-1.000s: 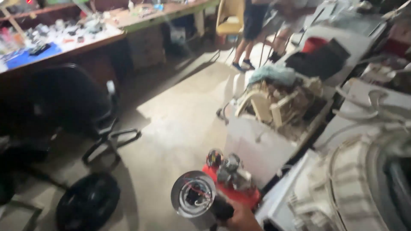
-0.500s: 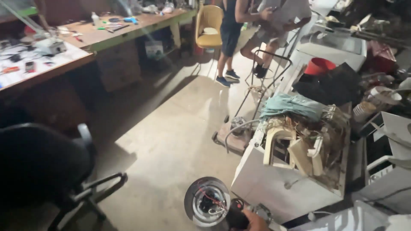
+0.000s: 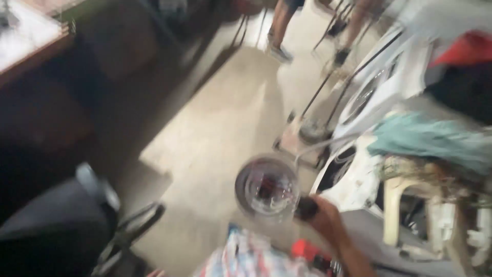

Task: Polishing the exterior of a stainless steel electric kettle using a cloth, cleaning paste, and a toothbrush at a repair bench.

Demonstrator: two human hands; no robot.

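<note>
black office chair (image 3: 56, 225) lower left | teal cloth (image 3: 430, 141) right | another person's legs (image 3: 282, 28) top

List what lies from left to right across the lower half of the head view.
Black office chair → round metal pot held by its black handle → right hand → pale plastic stool.

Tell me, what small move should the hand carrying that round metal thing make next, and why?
Probably hold it steady over the bare floor. The right hand grips the round metal part by a dark handle at its edge, white appliances crowd its right side, and the view is blurred.
</note>
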